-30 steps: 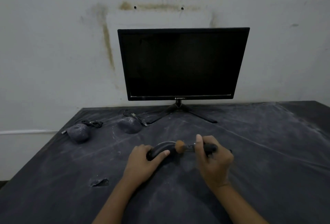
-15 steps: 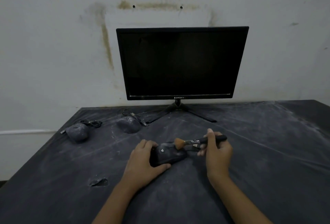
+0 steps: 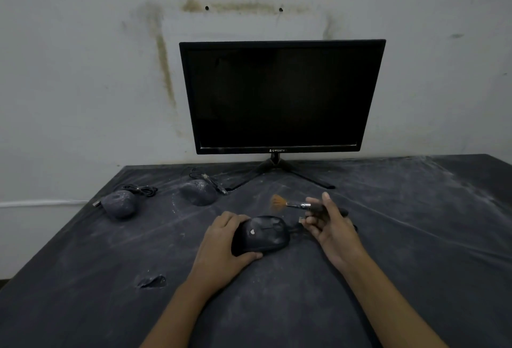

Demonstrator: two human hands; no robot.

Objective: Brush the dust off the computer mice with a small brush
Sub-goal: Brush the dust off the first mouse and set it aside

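A table under dark, dust-streaked cloth [image 3: 415,236] carries a black monitor [image 3: 281,98] on its stand at the back. A dust-caked mouse [image 3: 119,205] lies far left, a second mouse [image 3: 198,192] lies nearer the stand, and a third mouse [image 3: 261,234] lies mid-table.

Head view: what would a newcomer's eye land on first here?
A large black monitor stands at back centre. In front, the left hand grips a black computer mouse on the dusty black cloth; the right hand holds a small orange-bristled brush clear of it. Two dust-coated mice lie at back left.
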